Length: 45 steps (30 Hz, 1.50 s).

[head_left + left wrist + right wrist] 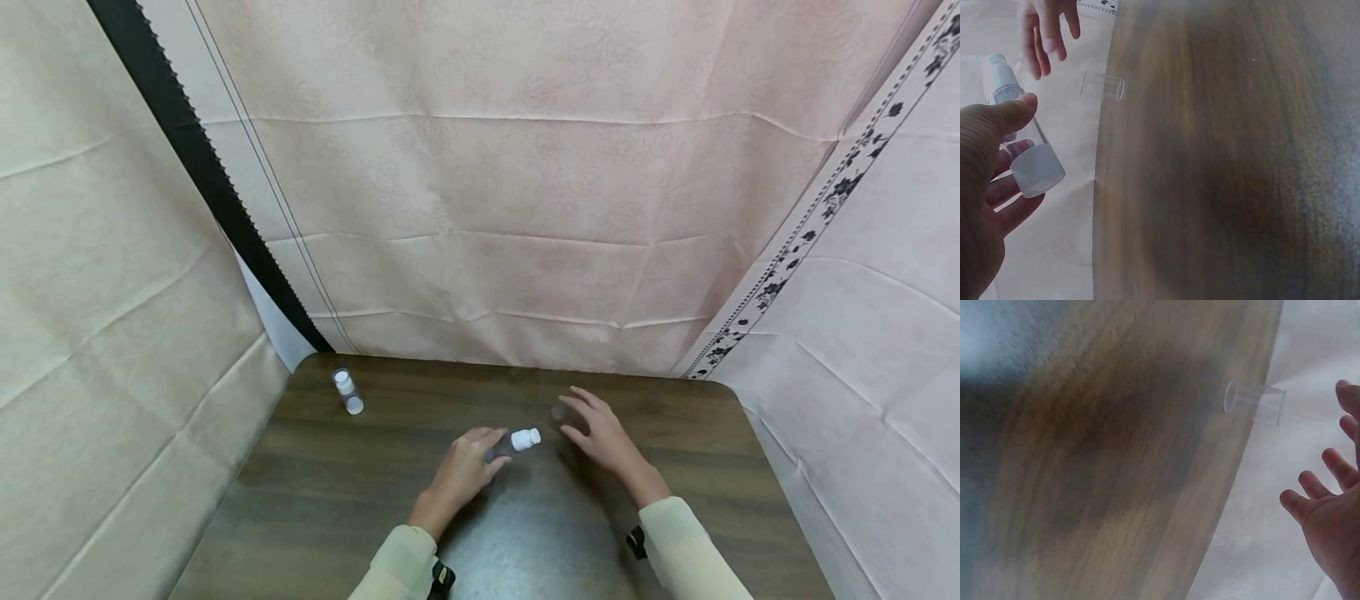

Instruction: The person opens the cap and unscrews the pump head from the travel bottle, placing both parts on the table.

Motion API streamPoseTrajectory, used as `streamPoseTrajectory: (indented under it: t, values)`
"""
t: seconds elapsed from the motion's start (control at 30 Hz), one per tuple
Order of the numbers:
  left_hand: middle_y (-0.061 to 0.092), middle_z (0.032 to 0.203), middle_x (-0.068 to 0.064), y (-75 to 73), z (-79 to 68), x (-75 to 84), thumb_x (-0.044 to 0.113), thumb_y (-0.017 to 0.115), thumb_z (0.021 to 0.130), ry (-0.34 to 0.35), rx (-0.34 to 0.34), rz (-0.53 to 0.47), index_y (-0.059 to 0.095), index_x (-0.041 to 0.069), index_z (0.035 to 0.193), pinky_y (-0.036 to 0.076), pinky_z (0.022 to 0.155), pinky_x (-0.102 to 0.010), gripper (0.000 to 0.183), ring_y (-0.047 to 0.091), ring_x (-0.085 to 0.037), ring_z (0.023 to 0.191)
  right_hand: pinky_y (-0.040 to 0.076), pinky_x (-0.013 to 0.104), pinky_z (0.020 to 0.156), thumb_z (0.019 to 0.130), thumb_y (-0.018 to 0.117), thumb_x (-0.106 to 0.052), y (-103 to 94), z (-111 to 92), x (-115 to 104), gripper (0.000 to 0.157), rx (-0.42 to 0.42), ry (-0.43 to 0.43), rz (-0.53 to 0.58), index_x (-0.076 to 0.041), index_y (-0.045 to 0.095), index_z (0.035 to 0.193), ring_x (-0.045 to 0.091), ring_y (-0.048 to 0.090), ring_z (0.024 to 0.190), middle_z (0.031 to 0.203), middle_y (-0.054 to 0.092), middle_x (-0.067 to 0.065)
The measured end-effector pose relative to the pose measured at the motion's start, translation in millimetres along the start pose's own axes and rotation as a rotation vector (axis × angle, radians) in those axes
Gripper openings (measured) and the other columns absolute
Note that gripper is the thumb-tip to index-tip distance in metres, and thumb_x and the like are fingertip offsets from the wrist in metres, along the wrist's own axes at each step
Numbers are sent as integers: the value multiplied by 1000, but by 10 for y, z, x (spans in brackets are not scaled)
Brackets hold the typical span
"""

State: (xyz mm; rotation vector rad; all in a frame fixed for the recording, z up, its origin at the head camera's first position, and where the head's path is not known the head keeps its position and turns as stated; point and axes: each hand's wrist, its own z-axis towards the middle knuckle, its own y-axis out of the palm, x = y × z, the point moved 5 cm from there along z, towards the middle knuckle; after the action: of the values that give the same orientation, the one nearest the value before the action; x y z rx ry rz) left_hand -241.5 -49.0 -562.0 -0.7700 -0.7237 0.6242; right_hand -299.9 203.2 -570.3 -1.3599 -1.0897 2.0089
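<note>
From the head camera, a dark wooden tabletop (360,500) stands against walls draped in pale pink cloth (525,208). The left hand (463,472) lies near the middle of the tabletop, its fingers curled round a small clear spray bottle (514,442) that lies on its side, white pump head pointing right. The right hand (603,437) hovers just to the right, fingers spread and relaxed, its grip closed on nothing. A small clear cap (558,412) lies on the tabletop at its fingertips; whether they touch it cannot be told. Well apart, by the far left corner, a second spray bottle (348,392) lies on its side.

From the left wrist camera, the left hand (985,187) pinches the spray bottle (1019,125) between thumb and fingers, the white base disc (1037,170) facing the lens and the pump head (999,69) away. Beyond it the clear cap (1102,86) lies on its side on the wood grain, with the right hand (1047,28) just above it, fingers hanging loose.

From the right wrist camera, the right hand (1329,512) shows its fingers open and straight, holding nothing. The clear cap (1254,400) lies on its side at the edge of the tabletop (1116,456), near the fingertips but apart from them.
</note>
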Motion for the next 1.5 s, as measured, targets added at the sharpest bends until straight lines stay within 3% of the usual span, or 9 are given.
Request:
streamPoseTrajectory:
  t: [0.2, 0.57, 0.87, 1.03, 1.23, 1.5]
  values:
    - [76, 107, -3, 1, 26, 35, 27, 88, 84, 13, -9, 29, 75, 10, 122, 61, 82, -33, 44, 72, -18, 98, 39, 67, 111, 97, 73, -25, -86, -160, -97, 58, 97, -14, 64, -14, 52, 151, 41, 40, 146, 161, 41, 16]
    - [75, 108, -1, 24, 11, 94, 29, 87, 84, 11, -40, 81, 75, 14, 124, 60, 84, -33, 45, 70, -16, 98, 37, 67, 112, 96, 75, -27, -123, -442, -258, 70, 179, 73, 228, -23, 41, 158, 38, 40, 148, 162, 41, 13]
    - [74, 107, 1, 27, -8, 155, 27, 89, 83, 36, -21, 102, 75, 15, 123, 59, 87, -36, 44, 68, -16, 97, 46, 55, 109, 95, 77, -22, -72, -574, -373, 70, 169, 131, 429, -19, 43, 156, 39, 51, 140, 155, 49, 14]
    - [74, 107, 1, 43, -20, 202, 29, 89, 82, 61, -24, 132, 75, 15, 121, 59, 89, -37, 43, 68, -16, 97, 48, 55, 107, 94, 77, -23, -18, -619, -457, 72, 164, 148, 473, -19, 42, 157, 40, 53, 138, 155, 49, 17]
    - [74, 106, 1, 67, -6, 257, 27, 90, 80, 92, -11, 133, 76, 13, 118, 57, 81, -33, 43, 67, -16, 95, 48, 54, 107, 94, 78, -22, 33, -624, -563, 72, 141, 154, 527, -23, 42, 157, 41, 53, 138, 158, 47, 14]
    - [73, 106, 2, 97, 25, 313, 28, 89, 83, 116, -17, 164, 76, 15, 118, 54, 79, -31, 39, 66, -15, 95, 55, 44, 101, 93, 79, -20, 96, -620, -631, 59, 163, 157, 541, -18, 55, 147, 42, 61, 126, 142, 59, 14]
